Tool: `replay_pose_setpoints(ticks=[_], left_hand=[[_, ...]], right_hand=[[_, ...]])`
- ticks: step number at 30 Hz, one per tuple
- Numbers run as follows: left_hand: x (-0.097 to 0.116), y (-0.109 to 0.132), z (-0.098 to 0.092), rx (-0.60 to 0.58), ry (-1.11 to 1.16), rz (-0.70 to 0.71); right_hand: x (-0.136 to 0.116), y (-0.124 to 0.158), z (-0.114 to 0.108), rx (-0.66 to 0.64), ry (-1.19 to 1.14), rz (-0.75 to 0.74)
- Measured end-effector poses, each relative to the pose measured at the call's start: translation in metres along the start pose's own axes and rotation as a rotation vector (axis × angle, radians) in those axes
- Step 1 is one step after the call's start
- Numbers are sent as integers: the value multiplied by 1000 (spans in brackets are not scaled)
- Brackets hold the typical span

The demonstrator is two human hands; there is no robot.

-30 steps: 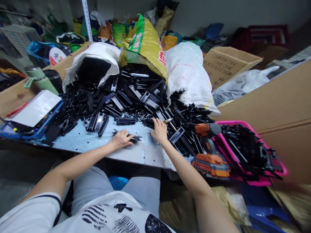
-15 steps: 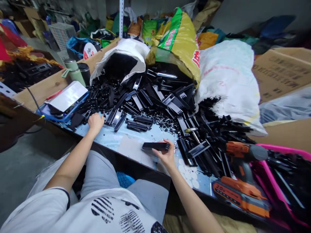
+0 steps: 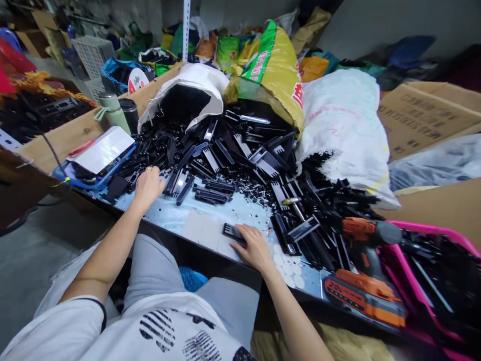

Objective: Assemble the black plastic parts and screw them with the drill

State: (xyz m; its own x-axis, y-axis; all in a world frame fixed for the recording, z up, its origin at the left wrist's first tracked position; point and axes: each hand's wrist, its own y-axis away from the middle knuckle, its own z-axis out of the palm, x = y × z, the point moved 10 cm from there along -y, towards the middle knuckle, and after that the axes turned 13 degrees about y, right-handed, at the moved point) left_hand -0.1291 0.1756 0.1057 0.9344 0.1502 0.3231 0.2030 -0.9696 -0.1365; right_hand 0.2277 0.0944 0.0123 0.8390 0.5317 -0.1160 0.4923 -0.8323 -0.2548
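My right hand (image 3: 254,245) is closed on a black slotted plastic piece (image 3: 233,231), low over a pale square sheet at the table's front edge. The piece's slotted end faces left; my fingers cover its right part. My left hand (image 3: 148,186) reaches among small black parts (image 3: 156,145) at the left of the heap. Its fingers are curled, and whatever they pinch is hidden. Between the hands, several assembled black pieces (image 3: 213,192) lie side by side. Small metal pins and screws (image 3: 255,193) are scattered behind my right hand.
An orange cordless drill (image 3: 364,271) stands at the right beside a pink basket (image 3: 432,228) of black parts. A hammer (image 3: 296,205) lies on the heap. Open sacks (image 3: 341,125) spill parts at the back. A blue tray (image 3: 101,180) and a green bottle (image 3: 110,110) are at left.
My right hand has turned palm down and lowered the black slotted piece, whose slotted end now points left. My left hand has shifted slightly farther into the small parts.
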Motion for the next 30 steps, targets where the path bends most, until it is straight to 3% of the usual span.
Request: replay_pose_setpoints(ticks=[2, 4, 6, 8, 11, 16, 21, 23, 26, 30], left_hand=[[44, 28, 9, -183, -37, 173], [84, 61, 38, -436, -90, 298], [115, 90, 68, -598, -112, 382], [140, 105, 91, -639, -70, 476], [165, 107, 115, -614, 74, 589], [174, 99, 126, -565, 249, 518], [170, 111, 106, -501, 176, 558], [172, 112, 109, -511, 213, 605], [180, 110, 124, -546, 453, 658], [177, 104, 134, -403, 861, 568]], right_hand=[[-13, -16, 6, -54, -34, 17], [-16, -30, 10, -67, -144, 87], [-11, -38, 12, -41, -330, 186], [0, -38, 17, 3, -559, 317], [20, -27, 31, 61, -885, 559], [30, -7, 54, 84, -1250, 838], [33, -1, 56, 150, -1329, 919], [32, -1, 57, 151, -1346, 919], [30, -3, 56, 164, -1367, 888], [22, -8, 51, 155, -1422, 839]])
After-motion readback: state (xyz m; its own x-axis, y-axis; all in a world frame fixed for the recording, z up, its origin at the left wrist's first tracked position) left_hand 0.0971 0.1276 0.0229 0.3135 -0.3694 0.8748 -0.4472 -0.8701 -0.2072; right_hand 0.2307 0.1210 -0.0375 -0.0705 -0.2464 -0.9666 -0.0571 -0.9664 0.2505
